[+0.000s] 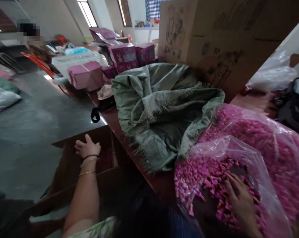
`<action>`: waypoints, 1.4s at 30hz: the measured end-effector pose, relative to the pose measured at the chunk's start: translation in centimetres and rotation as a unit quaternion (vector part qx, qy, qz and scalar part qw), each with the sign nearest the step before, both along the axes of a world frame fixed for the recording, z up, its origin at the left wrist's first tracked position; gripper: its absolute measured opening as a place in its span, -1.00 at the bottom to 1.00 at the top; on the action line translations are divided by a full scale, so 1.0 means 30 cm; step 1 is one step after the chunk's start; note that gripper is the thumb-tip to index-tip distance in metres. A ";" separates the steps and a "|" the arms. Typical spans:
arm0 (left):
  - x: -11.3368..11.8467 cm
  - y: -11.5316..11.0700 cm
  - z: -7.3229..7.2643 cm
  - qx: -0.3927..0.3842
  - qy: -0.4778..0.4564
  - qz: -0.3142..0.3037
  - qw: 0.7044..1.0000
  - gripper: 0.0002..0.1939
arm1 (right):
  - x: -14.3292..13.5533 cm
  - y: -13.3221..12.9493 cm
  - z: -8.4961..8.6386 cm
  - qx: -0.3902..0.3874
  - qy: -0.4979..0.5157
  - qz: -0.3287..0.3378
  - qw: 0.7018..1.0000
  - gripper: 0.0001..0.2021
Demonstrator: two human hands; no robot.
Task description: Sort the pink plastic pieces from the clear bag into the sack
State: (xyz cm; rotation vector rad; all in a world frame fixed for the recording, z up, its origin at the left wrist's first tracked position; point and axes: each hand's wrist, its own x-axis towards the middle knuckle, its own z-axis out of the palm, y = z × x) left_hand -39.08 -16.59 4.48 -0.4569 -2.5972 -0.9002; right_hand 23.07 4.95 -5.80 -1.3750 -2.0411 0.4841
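Note:
My left hand (88, 147), fingers spread and with nothing in it, is above an open cardboard box (65, 172) that stands low beside the table. Pinkish contents (105, 159) show dimly inside that box. On the right, my right hand (240, 195) lies with fingers stretched out on a heap of small pink pieces (189, 175), some with darker red parts. Their exact kind is too small to tell. The heap spills at the mouth of a clear plastic bag (266, 172). More pink pieces fill the bag behind it.
A crumpled green woven sack (149, 102) lies on the dark red table (114, 120). Behind it stands a large cardboard carton (214, 43). Pink boxes (123, 56) and a pink stack (86, 74) are farther back. Another person (37, 46) is at the far left.

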 end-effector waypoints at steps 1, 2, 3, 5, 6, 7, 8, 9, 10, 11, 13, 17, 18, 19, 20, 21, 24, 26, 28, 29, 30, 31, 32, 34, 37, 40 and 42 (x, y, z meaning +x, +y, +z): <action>0.014 0.015 -0.014 -0.002 0.034 0.006 0.999 -0.40 | 0.007 0.013 -0.029 0.000 0.000 0.000 1.000 -0.46; 0.052 0.060 -0.023 0.010 0.065 -0.018 0.998 -0.40 | 0.007 0.024 -0.054 0.006 0.001 -0.003 1.000 -0.45; 0.108 0.130 -0.027 0.031 0.086 -0.081 0.992 -0.45 | 0.005 0.036 -0.075 0.014 0.001 -0.008 1.000 -0.44; 0.261 0.332 -0.029 0.075 0.062 -0.273 0.957 -0.63 | -0.005 0.056 -0.104 0.026 -0.001 -0.020 0.999 -0.44; 0.347 0.451 -0.031 0.086 0.025 -0.366 0.926 -0.67 | -0.008 0.063 -0.111 0.025 -0.001 -0.021 0.999 -0.45; 0.433 0.577 -0.035 0.088 -0.013 -0.445 0.891 -0.68 | -0.009 0.069 -0.114 0.020 0.001 -0.020 1.000 -0.46; 0.514 0.703 -0.043 0.081 -0.050 -0.507 0.857 -0.68 | -0.009 0.072 -0.115 0.016 0.005 -0.020 1.000 -0.47; 0.587 0.825 -0.053 0.059 -0.084 -0.549 0.830 -0.70 | -0.006 0.073 -0.113 0.013 0.009 -0.017 1.000 -0.48; 0.650 0.940 -0.066 0.016 -0.116 -0.573 0.811 -0.71 | -0.003 0.071 -0.110 0.012 0.013 -0.015 1.000 -0.49; 0.704 1.046 -0.078 -0.031 -0.143 -0.581 0.800 -0.72 | 0.002 0.067 -0.108 0.013 0.015 -0.012 1.000 -0.51; 0.782 1.224 -0.095 -0.054 -0.157 -0.575 0.801 -0.64 | 0.012 0.059 -0.106 0.016 0.015 -0.012 1.000 -0.55; 0.861 1.453 -0.098 -0.053 -0.157 -0.545 0.822 -0.42 | 0.024 0.052 -0.118 0.024 0.015 -0.021 0.999 -0.62; 0.872 1.486 -0.099 -0.056 -0.160 -0.539 0.825 -0.41 | 0.025 0.052 -0.120 0.026 0.014 -0.023 0.999 -0.63; 0.880 1.510 -0.101 -0.059 -0.164 -0.535 0.827 -0.42 | 0.024 0.053 -0.122 0.026 0.014 -0.023 0.999 -0.64; 0.885 1.524 -0.107 -0.060 -0.168 -0.532 0.828 -0.44 | 0.023 0.054 -0.121 0.023 0.012 -0.022 0.999 -0.64; 0.887 1.529 -0.115 -0.061 -0.173 -0.530 0.828 -0.46 | 0.021 0.055 -0.118 0.018 0.011 -0.020 1.000 -0.64; 0.869 1.490 -0.152 -0.056 -0.192 -0.526 0.827 -0.51 | 0.017 0.058 -0.106 0.005 0.011 -0.009 1.000 -0.63; 0.841 1.432 -0.174 -0.045 -0.211 -0.521 0.826 -0.57 | 0.015 0.060 -0.100 0.005 0.013 -0.005 1.000 -0.62; 0.805 1.365 -0.183 -0.022 -0.232 -0.515 0.825 -0.65 | 0.014 0.062 -0.099 0.005 0.017 -0.004 1.000 -0.62; 0.785 1.335 -0.182 -0.007 -0.243 -0.512 0.824 -0.68 | 0.014 0.063 -0.100 0.006 0.019 -0.004 1.000 -0.62; 0.767 1.307 -0.176 0.011 -0.256 -0.509 0.822 -0.70 | 0.014 0.063 -0.101 0.008 0.020 -0.004 1.000 -0.61; 0.748 1.283 -0.167 0.031 -0.269 -0.504 0.820 -0.71 | 0.014 0.064 -0.104 0.013 0.020 -0.002 1.000 -0.61; 0.730 1.261 -0.155 0.052 -0.284 -0.498 0.817 -0.71 | 0.014 0.064 -0.107 0.018 0.019 0.000 1.000 -0.60; 0.694 1.219 -0.127 0.088 -0.324 -0.487 0.806 -0.71 | 0.015 0.064 -0.114 0.029 0.016 0.002 0.999 -0.59; 0.636 1.142 -0.088 0.116 -0.401 -0.485 0.768 -0.68 | 0.017 0.064 -0.126 0.045 0.018 0.000 0.999 -0.57; 0.582 1.049 -0.071 0.121 -0.458 -0.496 0.728 -0.57 | 0.018 0.063 -0.134 0.057 0.017 -0.001 0.998 -0.56; 0.561 0.998 -0.075 0.118 -0.471 -0.503 0.715 -0.55 | 0.018 0.062 -0.138 0.060 0.018 0.001 0.998 -0.55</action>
